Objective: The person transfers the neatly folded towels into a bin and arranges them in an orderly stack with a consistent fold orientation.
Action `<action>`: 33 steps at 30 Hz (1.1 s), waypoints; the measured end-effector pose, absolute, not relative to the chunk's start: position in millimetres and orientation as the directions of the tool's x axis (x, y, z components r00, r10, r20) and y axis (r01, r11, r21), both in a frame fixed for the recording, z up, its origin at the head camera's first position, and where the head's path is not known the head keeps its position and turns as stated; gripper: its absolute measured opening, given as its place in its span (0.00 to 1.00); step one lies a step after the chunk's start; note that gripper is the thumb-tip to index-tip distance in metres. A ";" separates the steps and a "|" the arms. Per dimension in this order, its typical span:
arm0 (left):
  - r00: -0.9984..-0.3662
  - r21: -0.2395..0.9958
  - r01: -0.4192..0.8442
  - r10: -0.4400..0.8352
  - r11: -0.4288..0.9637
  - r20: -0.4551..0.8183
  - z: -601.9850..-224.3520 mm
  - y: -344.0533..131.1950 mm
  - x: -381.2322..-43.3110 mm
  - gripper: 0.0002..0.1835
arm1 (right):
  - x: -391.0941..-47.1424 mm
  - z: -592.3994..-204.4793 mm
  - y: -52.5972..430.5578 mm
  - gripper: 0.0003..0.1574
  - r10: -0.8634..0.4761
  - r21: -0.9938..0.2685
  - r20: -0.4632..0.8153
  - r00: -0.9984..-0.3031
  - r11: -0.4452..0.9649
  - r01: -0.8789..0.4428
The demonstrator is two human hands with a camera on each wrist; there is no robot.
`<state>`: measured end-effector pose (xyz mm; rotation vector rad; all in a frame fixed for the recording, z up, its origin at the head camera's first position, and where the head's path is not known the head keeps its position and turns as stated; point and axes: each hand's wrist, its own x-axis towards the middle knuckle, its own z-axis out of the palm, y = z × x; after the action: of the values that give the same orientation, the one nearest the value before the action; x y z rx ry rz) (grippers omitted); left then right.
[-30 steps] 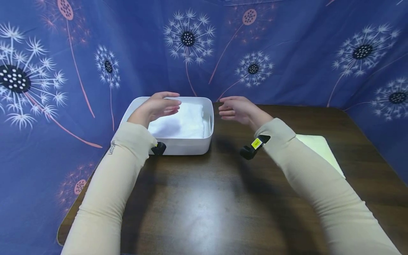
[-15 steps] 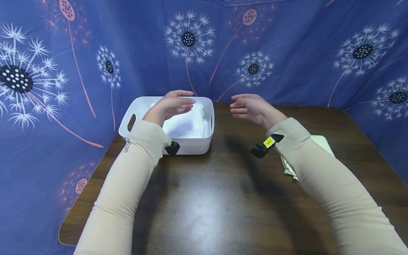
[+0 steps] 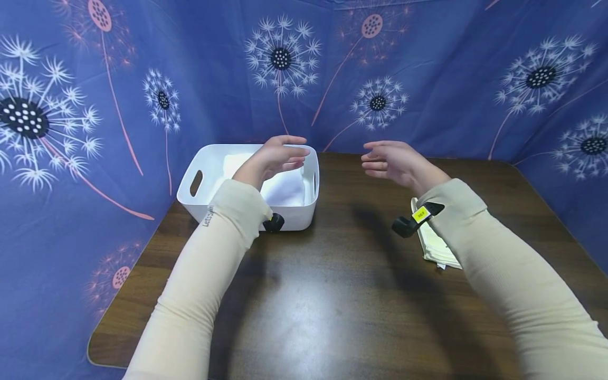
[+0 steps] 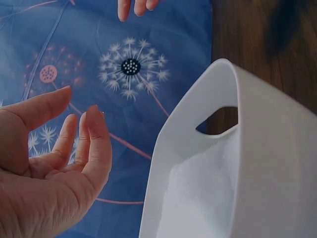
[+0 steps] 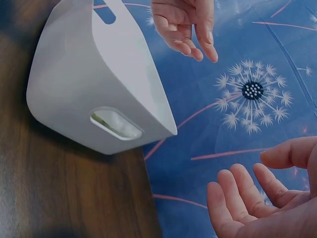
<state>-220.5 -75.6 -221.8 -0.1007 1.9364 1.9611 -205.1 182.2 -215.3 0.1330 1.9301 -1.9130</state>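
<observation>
Drifting rightward, the left hand (image 3: 275, 158) and right hand (image 3: 400, 162) hung with each grip apart and empty, leaving the white basket (image 3: 298, 217) untouched.

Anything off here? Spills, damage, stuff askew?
Nothing obvious. The white bin stands upright with white cloth inside, and no spill or damage shows. The yellow cloth pile has slightly uneven edges, but the right sleeve hides part of it.

A blue dandelion-print curtain (image 3: 209, 63) spans your view from nine o'clock through twelve to three; your brown counter (image 3: 313, 279) shines at six.
</observation>
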 end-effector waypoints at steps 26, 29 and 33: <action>-0.921 0.963 -0.271 0.293 -0.009 -0.256 -227.9 -21.4 -211.8 0.24 | -199.1 -209.7 241.9 0.37 -0.203 -0.942 -0.326 -0.923 -0.005 0.334; -0.922 0.965 -0.261 0.299 -0.012 -0.246 -227.8 -15.9 -210.5 0.24 | -198.7 -211.3 248.7 0.37 -0.196 -0.943 -0.326 -0.925 -0.008 0.334; -0.929 0.965 -0.263 0.277 -0.024 -0.246 -228.1 -9.1 -210.4 0.23 | -198.5 -212.4 256.8 0.37 -0.191 -0.940 -0.326 -0.926 -0.035 0.338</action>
<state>-210.4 -9.1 -228.1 0.0144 1.8923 2.0125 -198.5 256.8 -212.4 0.1557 1.8875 -2.0224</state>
